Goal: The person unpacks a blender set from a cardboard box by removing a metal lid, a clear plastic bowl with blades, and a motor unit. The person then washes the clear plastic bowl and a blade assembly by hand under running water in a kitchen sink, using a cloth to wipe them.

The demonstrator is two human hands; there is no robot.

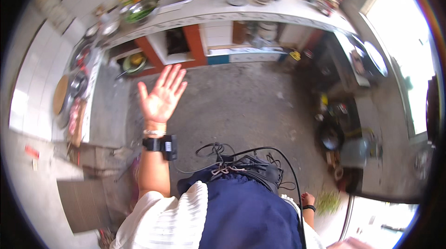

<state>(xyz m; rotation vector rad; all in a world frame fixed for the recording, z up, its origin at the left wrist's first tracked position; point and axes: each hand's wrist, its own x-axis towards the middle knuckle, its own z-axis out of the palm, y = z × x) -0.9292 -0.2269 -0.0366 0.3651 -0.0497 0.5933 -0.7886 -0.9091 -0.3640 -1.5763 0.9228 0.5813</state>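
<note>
My left hand [161, 100] is held out palm up over the bare floor, fingers spread, holding nothing; a bracelet and a strapped black device [163, 146] circle the wrist and forearm. My right hand [308, 199] hangs low beside my body with a dark band at the wrist; it is small and blurred, so its fingers and any hold cannot be made out. Black cables [275, 148] loop at the waist of my dark blue apron [244, 210].
A tiled counter [209, 17] runs ahead, bearing a metal bowl of green vegetables [142, 10] and glass lids. At left, a side counter [91, 109] holds a board with meat [74, 116]. At right stand a dark wok [330, 137] and a bluish container [354, 152]. Cardboard [83, 205] lies lower left.
</note>
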